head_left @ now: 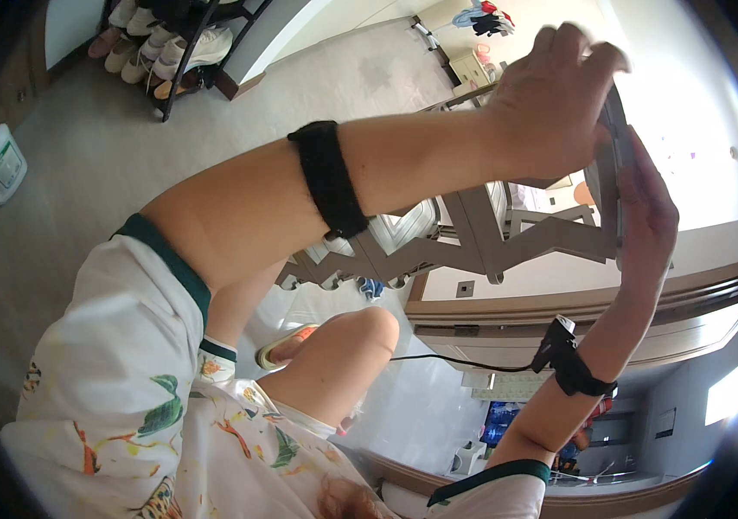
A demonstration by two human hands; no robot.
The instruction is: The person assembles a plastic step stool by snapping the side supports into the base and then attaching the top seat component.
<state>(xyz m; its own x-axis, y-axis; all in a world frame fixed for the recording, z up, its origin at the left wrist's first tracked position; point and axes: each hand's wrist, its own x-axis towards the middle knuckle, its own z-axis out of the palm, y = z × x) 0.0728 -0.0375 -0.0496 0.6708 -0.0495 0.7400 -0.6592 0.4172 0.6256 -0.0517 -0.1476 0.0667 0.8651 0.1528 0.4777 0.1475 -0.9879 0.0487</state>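
Note:
A grey-brown rack with a zigzag side frame stretches across the middle and upper right. At its right end, my left hand is closed, with bent fingers and the thumb by the end bar. Lower on the same bar, my right hand presses along the outer side, its fingers pointing up; part of its grip is hidden. My left forearm, wearing a black strap, covers part of the rack. Another black strap, carrying a small device and a cable, goes round my right arm.
Shoes fill a black shoe rack at the upper left. A white jug with a blue cap stands on the grey floor. A small cabinet and hanging clothes are farther off. My legs are below the rack.

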